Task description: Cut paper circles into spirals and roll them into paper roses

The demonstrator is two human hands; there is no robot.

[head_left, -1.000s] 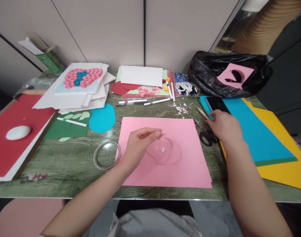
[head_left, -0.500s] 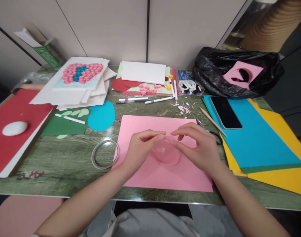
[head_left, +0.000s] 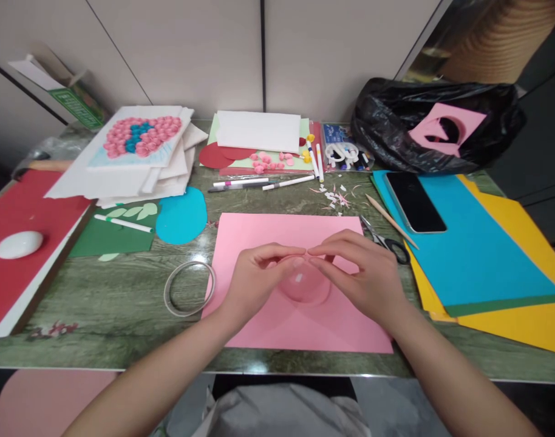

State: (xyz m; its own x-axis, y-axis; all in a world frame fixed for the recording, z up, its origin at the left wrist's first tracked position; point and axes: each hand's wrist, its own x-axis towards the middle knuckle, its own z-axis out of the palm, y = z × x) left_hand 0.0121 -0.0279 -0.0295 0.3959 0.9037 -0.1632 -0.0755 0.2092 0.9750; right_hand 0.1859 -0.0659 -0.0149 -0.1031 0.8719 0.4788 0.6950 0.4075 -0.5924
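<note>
A thin, round pink piece (head_left: 305,288), close in colour to the pink sheet (head_left: 268,328) under it, hangs from my fingertips. It has a small white patch on it, and I cannot make out its inner shape. My left hand (head_left: 263,273) pinches its upper edge between thumb and forefinger. Fingertip to fingertip with it, my right hand (head_left: 364,267) pinches the same edge from the other side. Scissors (head_left: 387,243) lie just beyond the right hand, by the pink sheet's corner. A roll of tape (head_left: 167,291) rests at the sheet's left edge.
On the right are a phone (head_left: 416,203), blue card (head_left: 482,261), a pencil (head_left: 391,221) and a black bag (head_left: 377,127) holding pink offcuts. Pens (head_left: 241,182) and paper scraps (head_left: 334,197) lie behind. A flower picture (head_left: 143,136) and a white mouse (head_left: 20,244) are leftward.
My right forefinger and thumb have closed in on the left fingertips, at the round piece's upper edge. The view has shifted slightly, and more of the scissors shows.
</note>
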